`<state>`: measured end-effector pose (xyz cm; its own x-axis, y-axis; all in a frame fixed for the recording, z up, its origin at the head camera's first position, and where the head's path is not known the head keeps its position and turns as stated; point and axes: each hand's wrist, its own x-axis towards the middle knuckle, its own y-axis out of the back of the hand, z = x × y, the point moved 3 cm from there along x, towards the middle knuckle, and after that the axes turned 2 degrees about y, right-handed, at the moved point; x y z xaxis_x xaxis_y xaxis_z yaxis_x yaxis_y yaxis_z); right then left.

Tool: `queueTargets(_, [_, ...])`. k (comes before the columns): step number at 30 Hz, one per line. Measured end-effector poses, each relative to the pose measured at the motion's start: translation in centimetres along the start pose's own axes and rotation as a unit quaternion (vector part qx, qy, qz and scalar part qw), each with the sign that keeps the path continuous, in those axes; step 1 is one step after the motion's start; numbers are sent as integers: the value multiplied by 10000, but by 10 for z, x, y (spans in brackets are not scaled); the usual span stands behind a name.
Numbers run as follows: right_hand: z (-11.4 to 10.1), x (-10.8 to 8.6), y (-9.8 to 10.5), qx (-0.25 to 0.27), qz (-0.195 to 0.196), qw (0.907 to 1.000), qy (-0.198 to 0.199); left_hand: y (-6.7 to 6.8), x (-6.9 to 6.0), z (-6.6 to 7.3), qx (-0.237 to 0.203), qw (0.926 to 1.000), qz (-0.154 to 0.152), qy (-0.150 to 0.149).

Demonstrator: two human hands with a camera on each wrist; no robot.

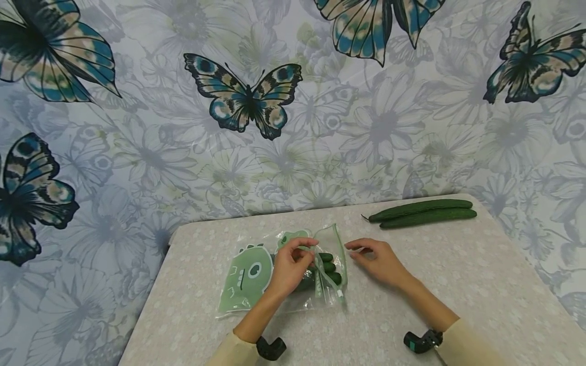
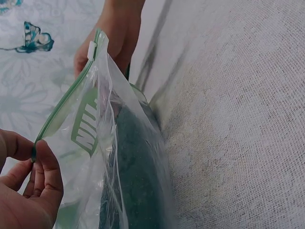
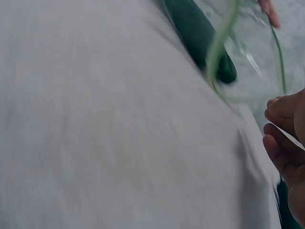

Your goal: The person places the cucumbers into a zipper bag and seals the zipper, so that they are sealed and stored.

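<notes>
A clear zip bag point(image 1: 293, 304) with a green cartoon figure and green-edged mouth lies on the table, several cucumbers point(image 1: 330, 267) inside it. My left hand point(image 1: 287, 267) pinches the bag's green edge between thumb and finger, plain in the left wrist view point(image 2: 33, 186). Just right of the bag's mouth is my right hand point(image 1: 382, 262), its fingers bent loosely and holding nothing; in the right wrist view this hand point(image 3: 290, 143) shows a gap between thumb and fingertips. The bag's white slider point(image 2: 92, 50) sits at one end of the edge.
Two long cucumbers point(image 1: 428, 212) lie side by side near the table's back right edge. The table point(image 1: 412, 254) has a pale patterned cloth. Behind it hangs a cloth backdrop point(image 1: 284, 168) with butterflies and flowers.
</notes>
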<state>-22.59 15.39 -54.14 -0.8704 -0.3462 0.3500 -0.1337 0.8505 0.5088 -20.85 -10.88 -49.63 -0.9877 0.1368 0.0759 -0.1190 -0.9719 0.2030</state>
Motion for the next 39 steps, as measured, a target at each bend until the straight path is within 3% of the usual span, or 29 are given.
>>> queueTargets(10, [47, -29, 102, -1051, 720, 9918, -3, 2, -1, 0, 86, 9999, -25, 51])
queueTargets(17, [76, -42, 164, -2068, 1342, 9683, -416, 2, -1, 1, 94, 9999, -8, 41])
queueTargets(23, [103, -50, 206, -2350, 1791, 9532, -638, 1, -1, 0, 5, 10000, -29, 12])
queueTargets(29, [116, -61, 227, -2418, 1888, 9467, -981, 0, -1, -2, 28, 9999, -96, -2])
queueTargets(34, [123, -66, 228, -2630, 1617, 9414, -1354, 1, -2, -2, 73, 9999, -91, 32])
queueTargets(39, [128, -67, 226, -2781, 1628, 9363, -1397, 1, -3, -1, 95, 9999, -104, 55])
